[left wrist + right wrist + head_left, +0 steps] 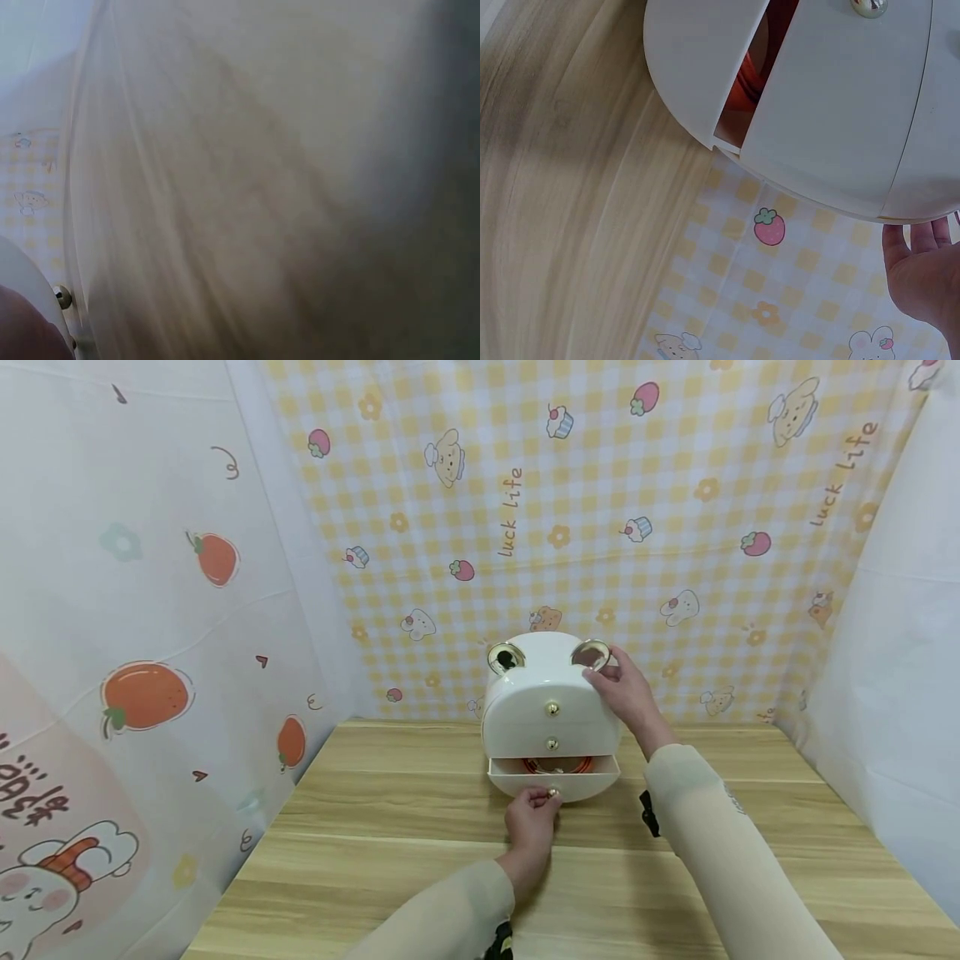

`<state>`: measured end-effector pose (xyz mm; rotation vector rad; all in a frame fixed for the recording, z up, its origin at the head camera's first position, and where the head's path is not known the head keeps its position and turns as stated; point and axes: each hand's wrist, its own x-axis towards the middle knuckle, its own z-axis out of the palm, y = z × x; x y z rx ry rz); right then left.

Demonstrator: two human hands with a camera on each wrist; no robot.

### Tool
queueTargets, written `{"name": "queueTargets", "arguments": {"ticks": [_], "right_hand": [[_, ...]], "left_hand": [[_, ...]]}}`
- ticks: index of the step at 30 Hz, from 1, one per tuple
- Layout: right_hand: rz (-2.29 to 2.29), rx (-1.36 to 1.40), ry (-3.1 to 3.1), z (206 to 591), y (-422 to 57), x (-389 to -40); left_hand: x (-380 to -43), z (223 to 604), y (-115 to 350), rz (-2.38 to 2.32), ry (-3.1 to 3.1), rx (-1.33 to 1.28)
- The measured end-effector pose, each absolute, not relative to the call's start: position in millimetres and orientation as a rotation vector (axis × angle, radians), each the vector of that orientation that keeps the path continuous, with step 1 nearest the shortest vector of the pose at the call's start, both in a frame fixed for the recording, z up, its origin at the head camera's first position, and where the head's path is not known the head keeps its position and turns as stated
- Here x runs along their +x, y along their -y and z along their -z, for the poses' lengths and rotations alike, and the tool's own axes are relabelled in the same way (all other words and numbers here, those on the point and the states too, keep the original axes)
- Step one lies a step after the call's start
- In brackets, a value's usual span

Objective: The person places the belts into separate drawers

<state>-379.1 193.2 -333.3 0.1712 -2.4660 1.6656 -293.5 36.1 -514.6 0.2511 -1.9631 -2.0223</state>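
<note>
A white rounded storage box (551,689) with two gold-rimmed ears and gold knobs stands at the back of the table. Its bottom drawer (592,787) is pulled partly out, showing a coiled orange-red item (581,766) inside. My left hand (531,818) pinches the knob (553,793) of that drawer. Up at the top right corner, my right hand (626,693) grips the box by its right ear (591,654), thumb in front and fingers behind. In the right wrist view, the fingers (921,236) reach behind the box edge. A sleeve (225,187) covers most of the left wrist view.
The box rests on a wood-grain table (405,793). Behind it hangs a yellow checked cloth (420,527), close to the box's back. White printed cloth walls (150,568) close off the left and right sides.
</note>
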Motion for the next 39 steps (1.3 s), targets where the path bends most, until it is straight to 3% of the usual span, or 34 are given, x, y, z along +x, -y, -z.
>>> {"name": "queueTargets", "arguments": {"ticks": [39], "right_hand": [[-1.686, 0.183, 2.476, 333, -193, -377]], "left_hand": [[-327, 513, -37, 1.970, 1.980, 0.296]]}}
